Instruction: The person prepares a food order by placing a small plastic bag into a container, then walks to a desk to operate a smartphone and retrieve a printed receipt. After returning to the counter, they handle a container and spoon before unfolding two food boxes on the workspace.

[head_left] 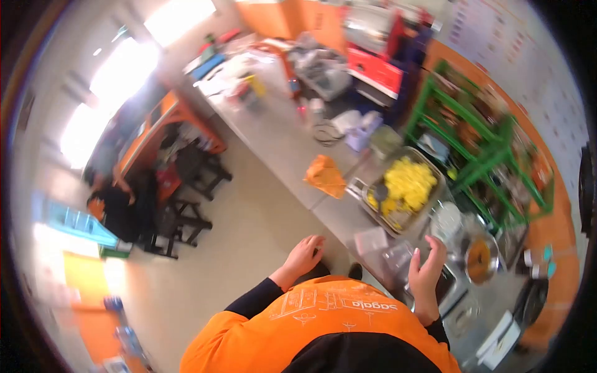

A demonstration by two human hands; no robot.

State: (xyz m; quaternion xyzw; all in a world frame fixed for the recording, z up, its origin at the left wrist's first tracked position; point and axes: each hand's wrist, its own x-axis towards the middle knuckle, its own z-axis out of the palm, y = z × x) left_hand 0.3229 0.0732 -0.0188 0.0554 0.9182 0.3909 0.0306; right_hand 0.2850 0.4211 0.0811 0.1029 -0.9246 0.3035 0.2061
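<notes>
My left hand [303,256] hangs in the air in front of my orange shirt, over the floor beside the counter. Its fingers are loosely bent, a gap shows near the thumb, and I see nothing in it. My right hand [427,271] is raised above the counter's near edge, thumb and fingers apart, holding nothing. Closest to it are clear plastic packaging [397,256] and a dark flat-topped device [445,285]. Beyond lies a rectangular metal tray [379,219] of yellow chunks [410,185], with a dark spoon [380,192] in it.
An orange cloth [325,176] lies on the metal counter [283,146]. A round metal bowl [482,258] with orange-brown contents stands at right, near a green rack [479,155]. Black stools [199,168] and a seated person [121,208] are across the floor at left.
</notes>
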